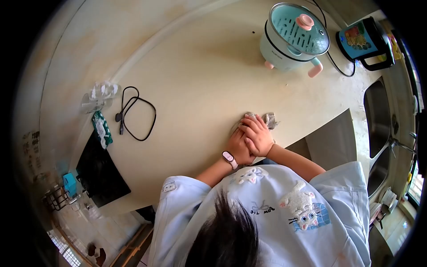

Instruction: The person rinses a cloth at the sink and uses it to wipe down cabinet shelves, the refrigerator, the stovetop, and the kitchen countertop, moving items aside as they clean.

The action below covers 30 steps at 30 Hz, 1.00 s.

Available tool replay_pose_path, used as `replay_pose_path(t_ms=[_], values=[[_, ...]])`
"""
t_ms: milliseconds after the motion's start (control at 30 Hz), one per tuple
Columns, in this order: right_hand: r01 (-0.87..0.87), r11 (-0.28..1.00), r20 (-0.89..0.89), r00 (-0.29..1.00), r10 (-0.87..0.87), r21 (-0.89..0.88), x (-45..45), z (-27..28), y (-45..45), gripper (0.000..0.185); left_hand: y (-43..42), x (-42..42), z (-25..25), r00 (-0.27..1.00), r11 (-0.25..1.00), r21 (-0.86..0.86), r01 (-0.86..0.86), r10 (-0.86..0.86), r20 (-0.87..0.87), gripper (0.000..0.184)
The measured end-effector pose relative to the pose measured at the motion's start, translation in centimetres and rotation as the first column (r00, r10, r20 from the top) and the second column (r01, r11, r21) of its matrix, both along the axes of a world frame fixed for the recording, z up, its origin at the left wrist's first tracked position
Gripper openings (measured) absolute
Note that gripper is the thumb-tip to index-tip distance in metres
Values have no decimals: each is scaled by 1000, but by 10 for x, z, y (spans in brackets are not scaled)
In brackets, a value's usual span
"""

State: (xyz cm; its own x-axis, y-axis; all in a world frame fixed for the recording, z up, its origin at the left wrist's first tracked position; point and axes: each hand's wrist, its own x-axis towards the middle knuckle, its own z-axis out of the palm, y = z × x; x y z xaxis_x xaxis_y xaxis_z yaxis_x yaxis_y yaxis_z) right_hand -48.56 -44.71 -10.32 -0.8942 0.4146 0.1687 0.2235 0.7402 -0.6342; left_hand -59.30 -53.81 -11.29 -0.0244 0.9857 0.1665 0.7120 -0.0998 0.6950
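Observation:
My left hand (239,146), with a pink-banded watch on its wrist, presses down on a crumpled grey cloth (270,120) near the counter's front edge. Most of its fingers are covered by my right hand (258,135), which lies across the top with fingers stretched out. Parts of the cloth stick out beyond the fingertips and to the left of the hands. How far the left fingers curl into it is hidden.
A pale green electric pot (284,60) with a glass lid stands at the back right, beside a kettle (362,42). A sink (378,115) lies right. On the left are a black cable (153,122), a green packet (102,129), clear plastic containers (100,95) and a black cooktop (102,169).

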Motion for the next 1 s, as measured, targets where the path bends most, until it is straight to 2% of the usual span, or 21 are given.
replay_pose_path(t_ms=[33, 67, 100, 133, 167, 200, 233, 267, 300, 367, 400, 467, 567, 600, 667, 767, 833, 867, 933, 967, 1000], values=[[-12, 999, -27, 1000, 11, -30, 1, 0, 1, 43, 0, -1, 0, 1000, 999, 52, -10, 8, 23, 56], [54, 994, -127, 990, -66, -92, 0, 0, 2, 45, -1, -5, -5, 999, 989, 144, 24, -28, 27, 55], [111, 979, -216, 965, -147, -168, -1, 0, 0, 46, -4, -9, -6, 998, 977, 207, -57, 54, 20, 55], [248, 962, -191, 945, -266, -114, 3, 14, 0, 47, -7, -25, 1, 992, 967, 233, -108, 120, -37, 56], [313, 909, -306, 868, -392, -277, 6, 24, -2, 47, -6, -50, 12, 978, 951, 268, -154, 186, -95, 56], [345, 830, -394, 756, -523, -439, 8, 32, -3, 46, -3, -74, 26, 948, 892, 356, -278, 314, -47, 57], [439, 825, -360, 750, -554, -355, 21, 42, 0, 44, -1, -99, 37, 889, 827, 387, -407, 456, -40, 54], [506, 787, -315, 727, -609, -353, 32, 44, 0, 41, 3, -127, 49, 845, 782, 391, -485, 534, -21, 54], [547, 739, -276, 696, -663, -394, 43, 45, -4, 38, 10, -159, 51, 818, 753, 416, -510, 574, -35, 55], [629, 658, -201, 642, -740, -415, 68, 30, -18, 36, 16, -225, 28, 787, 784, 315, -534, 598, -153, 54], [668, 625, -165, 618, -768, -405, 78, 26, -28, 35, 16, -241, 11, 794, 788, 324, -524, 589, -149, 54], [719, 546, -130, 549, -825, -429, 95, 21, -56, 31, 15, -259, -18, 676, 831, 244, -500, 551, -490, 51], [778, 451, -104, 454, -885, -437, 116, 19, -94, 27, 23, -229, -26, 742, 830, 294, -474, 556, -375, 49], [799, 401, -98, 402, -911, -448, 121, 19, -105, 27, 27, -206, -25, 841, 887, 236, -397, 454, -293, 49], [820, 328, -116, 311, -943, -470, 123, 21, -116, 25, 36, -131, -17, 943, 957, 249, -152, 216, -254, 51], [830, 344, -181, 293, -939, -439, 116, 43, -111, 23, 27, -22, -4, 979, 973, 179, 147, -117, -168, 43], [877, 390, -185, 349, -919, -281, 121, 54, -104, 22, 17, 8, -1, 960, 941, 204, 271, -248, -132, 46], [890, 385, -182, 348, -920, -244, 124, 62, -101, 23, 19, 2, -3, 962, 942, 209, 263, -239, -130, 46], [908, 374, -192, 340, -921, -189, 140, 67, -102, 23, 23, -28, -10, 968, 958, 253, 132, -70, -240, 47], [918, 348, -192, 313, -930, -188, 150, 66, -106, 24, 33, -62, 7, 981, 969, 243, 35, 13, -194, 36], [936, 303, -161, 276, -948, -181, 165, 61, -113, 24, 41, -99, -2, 964, 961, 258, -103, 161, -213, 45]])
